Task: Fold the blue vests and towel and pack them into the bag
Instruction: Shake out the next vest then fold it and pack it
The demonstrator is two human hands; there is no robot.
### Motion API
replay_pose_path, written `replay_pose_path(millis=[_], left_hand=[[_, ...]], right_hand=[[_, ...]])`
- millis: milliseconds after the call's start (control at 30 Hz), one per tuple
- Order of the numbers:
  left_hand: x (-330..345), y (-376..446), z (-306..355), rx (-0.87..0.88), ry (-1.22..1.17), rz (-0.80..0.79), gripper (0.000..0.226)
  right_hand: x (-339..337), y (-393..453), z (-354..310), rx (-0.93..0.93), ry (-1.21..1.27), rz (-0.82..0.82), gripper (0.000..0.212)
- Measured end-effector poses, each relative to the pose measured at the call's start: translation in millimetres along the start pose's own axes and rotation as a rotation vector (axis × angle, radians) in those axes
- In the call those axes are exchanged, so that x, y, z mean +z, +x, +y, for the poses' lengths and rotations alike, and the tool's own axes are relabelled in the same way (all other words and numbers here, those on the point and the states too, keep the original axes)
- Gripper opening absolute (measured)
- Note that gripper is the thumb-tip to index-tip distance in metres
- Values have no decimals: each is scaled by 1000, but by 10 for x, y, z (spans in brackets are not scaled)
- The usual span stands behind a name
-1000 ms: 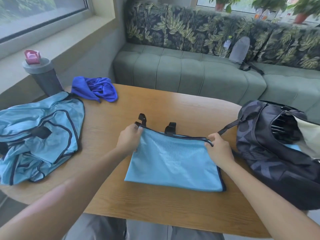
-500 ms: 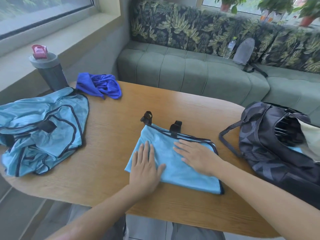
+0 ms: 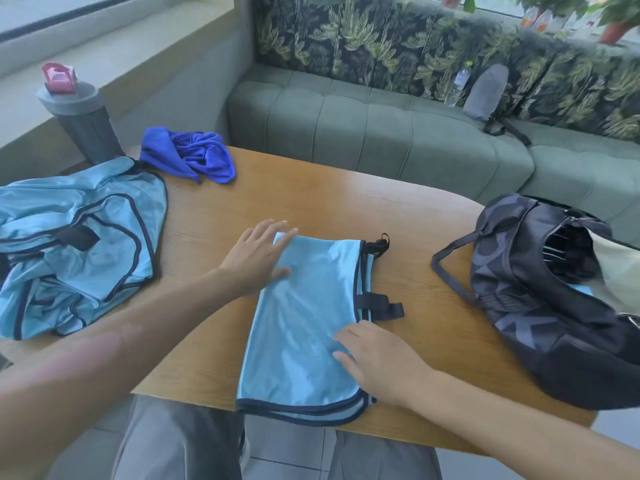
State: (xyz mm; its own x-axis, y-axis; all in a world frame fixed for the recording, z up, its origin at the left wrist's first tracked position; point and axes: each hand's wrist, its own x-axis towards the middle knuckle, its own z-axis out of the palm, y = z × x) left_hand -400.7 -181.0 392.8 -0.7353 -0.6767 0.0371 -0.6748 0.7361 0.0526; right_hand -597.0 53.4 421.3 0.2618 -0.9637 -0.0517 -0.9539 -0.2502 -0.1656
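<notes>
A folded light-blue vest (image 3: 304, 327) with dark trim lies lengthwise on the wooden table (image 3: 311, 199), its black straps pointing right and its near end hanging over the front edge. My left hand (image 3: 258, 259) rests flat on the vest's far left corner. My right hand (image 3: 377, 362) presses flat on its right side near the straps. A heap of unfolded light-blue vests (image 3: 72, 244) lies at the table's left end. A crumpled royal-blue towel (image 3: 194, 157) sits at the far left edge. The dark patterned bag (image 3: 540, 289) stands open on the right.
A grey bottle (image 3: 83, 119) with a pink lid stands beside the table's far left corner. A green sofa (image 3: 363, 133) runs behind the table, with a grey pouch (image 3: 485, 93) and a water bottle (image 3: 459, 83) on it. My grey-trousered legs (image 3: 180, 441) show below the table's front edge.
The folded vest has been turned a quarter turn, so its straps now point right instead of away. Both hands shifted with it and still lie flat on it.
</notes>
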Motion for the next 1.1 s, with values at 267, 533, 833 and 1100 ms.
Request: replay_pose_path(millis=[267,533,833,1100], left_hand=[[136,-996,249,498,-207,91,45],[105,-1940,389,535,61,-279,130],[421,-2104,529,535,103,51,98],[-97,-1523,425,-124,-1108,-110,32]], right_hand=[[177,-255,257,-53,20,-209,79],[334,-846,34,-141,-111,-249,106],[718,-968,-104,-121,-63,242,75],[151,-479,-132,359,568,296,25]])
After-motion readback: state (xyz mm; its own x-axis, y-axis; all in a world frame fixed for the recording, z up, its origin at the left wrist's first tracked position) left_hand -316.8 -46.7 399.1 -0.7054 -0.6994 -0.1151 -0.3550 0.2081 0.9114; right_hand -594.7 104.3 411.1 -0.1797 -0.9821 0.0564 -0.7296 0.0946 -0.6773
